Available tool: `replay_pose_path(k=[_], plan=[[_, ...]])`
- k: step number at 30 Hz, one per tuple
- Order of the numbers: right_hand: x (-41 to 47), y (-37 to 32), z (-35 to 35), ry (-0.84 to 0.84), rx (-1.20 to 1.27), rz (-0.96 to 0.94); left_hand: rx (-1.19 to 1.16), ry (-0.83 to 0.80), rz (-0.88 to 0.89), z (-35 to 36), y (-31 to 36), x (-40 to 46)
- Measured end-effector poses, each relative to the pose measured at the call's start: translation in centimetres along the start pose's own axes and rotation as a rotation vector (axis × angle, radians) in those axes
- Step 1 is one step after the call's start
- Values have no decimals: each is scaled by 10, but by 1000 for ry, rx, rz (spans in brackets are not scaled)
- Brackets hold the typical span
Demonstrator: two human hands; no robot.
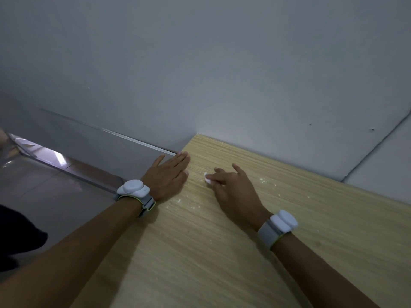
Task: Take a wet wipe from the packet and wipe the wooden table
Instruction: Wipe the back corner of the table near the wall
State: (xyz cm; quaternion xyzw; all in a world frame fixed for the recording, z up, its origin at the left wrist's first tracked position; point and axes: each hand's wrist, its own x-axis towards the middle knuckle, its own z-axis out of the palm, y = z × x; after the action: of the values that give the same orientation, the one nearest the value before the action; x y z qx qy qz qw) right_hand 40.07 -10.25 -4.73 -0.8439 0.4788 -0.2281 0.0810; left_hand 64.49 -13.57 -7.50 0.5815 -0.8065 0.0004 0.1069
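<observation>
The right hand pinches a balled wet wipe near the wooden table's far corner; left hand lies spread flat at the edge; press firmly, sweep crumbs inward.

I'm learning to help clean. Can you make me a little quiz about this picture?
1. True or false: the left hand lies flat at the table edge.
2. Which hand presses the small white wipe? A) left B) right
3. Fill in: white crumbs lie on the ____.

Key: 1 true. 2 B, the right hand. 3 table.
</observation>
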Motion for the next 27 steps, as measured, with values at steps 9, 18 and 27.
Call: replay_pose_path(k=[9,18,27], plan=[[29,7,0,-37,-391,-33,-45,-37,21,4,-8,6],[26,30,-7,-56,-322,-27,-68,-52,2,6,-8,9],[42,37,-2,-38,-402,22,-73,-65,7,7,-11,12]])
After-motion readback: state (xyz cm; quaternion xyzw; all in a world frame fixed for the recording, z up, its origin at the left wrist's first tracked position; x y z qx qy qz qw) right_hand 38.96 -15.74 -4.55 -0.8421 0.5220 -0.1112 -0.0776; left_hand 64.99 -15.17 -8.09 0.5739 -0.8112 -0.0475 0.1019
